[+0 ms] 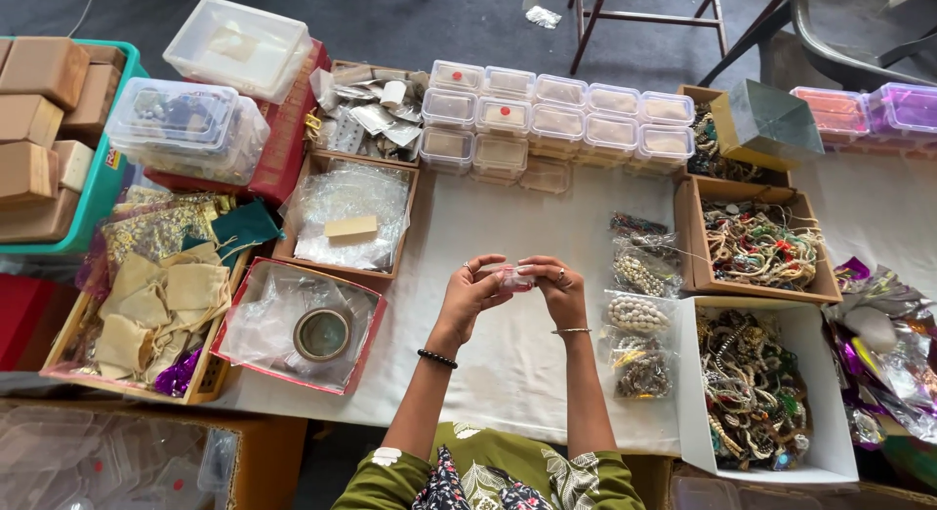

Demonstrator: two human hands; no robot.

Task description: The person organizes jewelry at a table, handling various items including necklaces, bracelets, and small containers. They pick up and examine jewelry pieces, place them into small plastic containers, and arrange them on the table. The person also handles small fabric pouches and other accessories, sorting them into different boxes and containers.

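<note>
Here the left hand [471, 291] and right hand [558, 285] pinch a small clear plastic packet [511, 278] between them above the white cloth [508, 354], fingertips closed on its two ends. It looks feather-light, crinkly and slick — best held by the edges. Nearby lie lidded plastic boxes [556, 120] and tangled bead jewellery [759, 244] — hard, knobbly stuff.

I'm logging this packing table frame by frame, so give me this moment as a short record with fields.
left hand: grips one end of a small clear packet
right hand: grips the other end
surface: white cloth
right of the hands: clear bags of beaded jewellery, open boxes of bangles
left of the hands: red-edged tray with a tape roll
behind: rows of small lidded plastic boxes
</note>
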